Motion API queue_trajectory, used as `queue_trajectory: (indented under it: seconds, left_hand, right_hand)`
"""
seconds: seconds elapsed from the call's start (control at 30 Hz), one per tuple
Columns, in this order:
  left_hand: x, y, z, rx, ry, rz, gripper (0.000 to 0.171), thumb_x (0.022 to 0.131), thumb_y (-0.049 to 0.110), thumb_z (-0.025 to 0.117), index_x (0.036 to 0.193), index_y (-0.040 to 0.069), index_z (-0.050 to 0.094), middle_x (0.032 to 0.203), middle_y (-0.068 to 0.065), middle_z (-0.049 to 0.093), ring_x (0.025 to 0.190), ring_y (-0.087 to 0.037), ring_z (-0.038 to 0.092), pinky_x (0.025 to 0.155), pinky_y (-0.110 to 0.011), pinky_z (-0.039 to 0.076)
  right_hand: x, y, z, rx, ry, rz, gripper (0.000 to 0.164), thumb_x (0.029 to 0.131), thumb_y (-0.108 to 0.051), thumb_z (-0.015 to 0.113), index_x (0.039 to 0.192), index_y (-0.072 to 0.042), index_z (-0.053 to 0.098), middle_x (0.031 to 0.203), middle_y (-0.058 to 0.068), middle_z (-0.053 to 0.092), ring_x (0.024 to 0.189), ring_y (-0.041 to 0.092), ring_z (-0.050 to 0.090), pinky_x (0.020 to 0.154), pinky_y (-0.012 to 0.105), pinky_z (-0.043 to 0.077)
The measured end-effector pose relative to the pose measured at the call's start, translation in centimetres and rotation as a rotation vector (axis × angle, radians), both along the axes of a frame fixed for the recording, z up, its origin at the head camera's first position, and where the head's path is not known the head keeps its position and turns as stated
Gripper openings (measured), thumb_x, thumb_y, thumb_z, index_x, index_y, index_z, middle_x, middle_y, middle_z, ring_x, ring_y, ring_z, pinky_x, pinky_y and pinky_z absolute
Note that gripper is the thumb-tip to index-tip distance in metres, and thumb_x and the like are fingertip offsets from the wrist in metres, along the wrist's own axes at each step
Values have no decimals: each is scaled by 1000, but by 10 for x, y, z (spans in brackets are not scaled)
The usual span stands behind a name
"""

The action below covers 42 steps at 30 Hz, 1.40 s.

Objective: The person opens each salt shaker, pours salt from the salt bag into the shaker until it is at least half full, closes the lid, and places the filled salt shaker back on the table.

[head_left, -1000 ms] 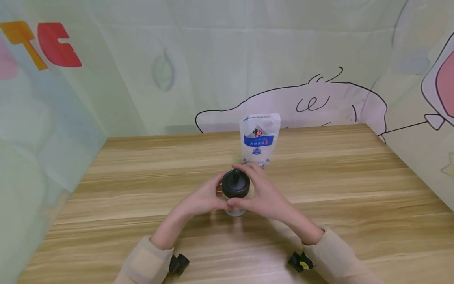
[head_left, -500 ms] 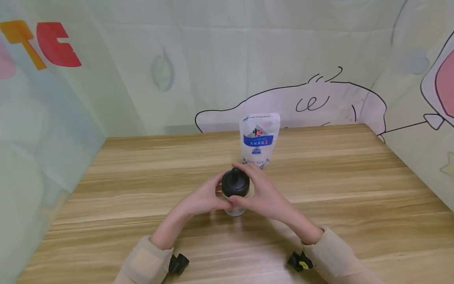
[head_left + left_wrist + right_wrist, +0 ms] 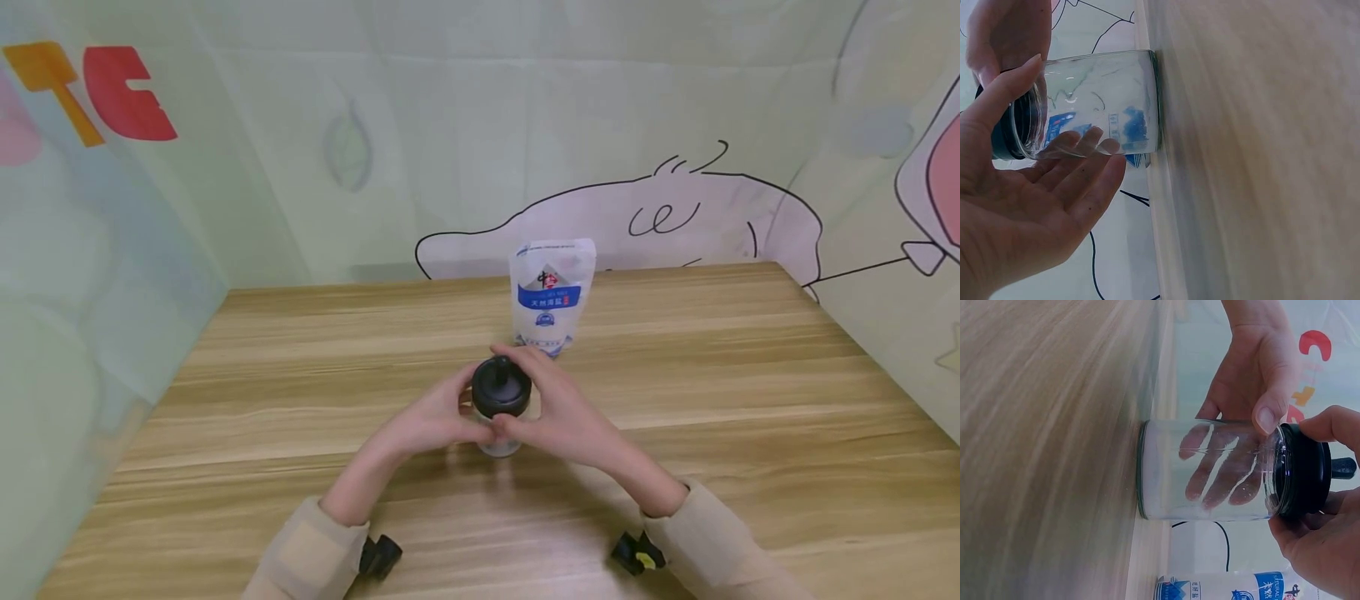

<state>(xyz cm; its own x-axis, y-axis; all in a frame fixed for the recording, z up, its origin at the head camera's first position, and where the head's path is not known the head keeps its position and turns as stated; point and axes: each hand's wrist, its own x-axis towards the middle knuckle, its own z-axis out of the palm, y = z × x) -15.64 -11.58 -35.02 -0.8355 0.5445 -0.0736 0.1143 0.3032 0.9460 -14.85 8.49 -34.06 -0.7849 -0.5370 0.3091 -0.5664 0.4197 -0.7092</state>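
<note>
The left hand (image 3: 431, 421) curls thumb and fingers round the side of a clear glass jar (image 3: 1207, 472), upright on the middle of the wooden table (image 3: 300, 358), its black lid (image 3: 501, 388) on; on the jar's far side, slightly right, stands a white bag (image 3: 551, 293); the right hand (image 3: 561, 417) clamps the lid between thumb and fingers

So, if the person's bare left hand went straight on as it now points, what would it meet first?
Most likely the clear, cylindrical glass jar: the left hand points forward and to the right, curving around the jar's side. Depth is hard to judge, but it seems to touch it.
</note>
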Motion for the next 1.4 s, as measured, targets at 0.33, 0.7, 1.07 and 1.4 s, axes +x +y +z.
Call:
queue_trajectory:
  seconds: [0.33, 0.7, 1.07, 1.4]
  left_hand:
    - [0, 1, -1, -1, -3, 3, 80, 75, 8, 75, 144, 8, 36, 142, -12, 49, 130, -30, 47, 105, -44, 46]
    - [1, -1, 0, -5, 8, 15, 76, 77, 10, 76, 143, 8, 39, 141, -12, 50, 128, -31, 48, 105, -46, 45]
    - [1, 0, 0, -17, -5, 10, 75, 76, 12, 76, 142, 11, 40, 142, -10, 49, 129, -30, 47, 106, -48, 43]
    - [0, 0, -1, -11, 3, 4, 76, 75, 10, 75, 142, 9, 40, 138, -11, 52, 125, -27, 49, 102, -42, 46]
  right_hand:
    - [1, -1, 1, -4, -24, 13, 75, 79, -14, 74, 145, -15, 38, 140, 6, 49, 129, 22, 48, 109, 48, 41]
    - [3, -6, 2, -17, -51, -72, 78, 76, -23, 82, 143, -12, 42, 139, 8, 50, 131, 26, 48, 111, 51, 39]
    - [2, -4, 1, 5, -69, -130, 76, 72, -24, 84, 136, -9, 46, 131, 6, 53, 122, 23, 52, 107, 46, 44]
    - [2, -2, 2, 8, -33, -80, 75, 77, -21, 79, 141, -9, 43, 134, 8, 53, 125, 24, 51, 107, 48, 43]
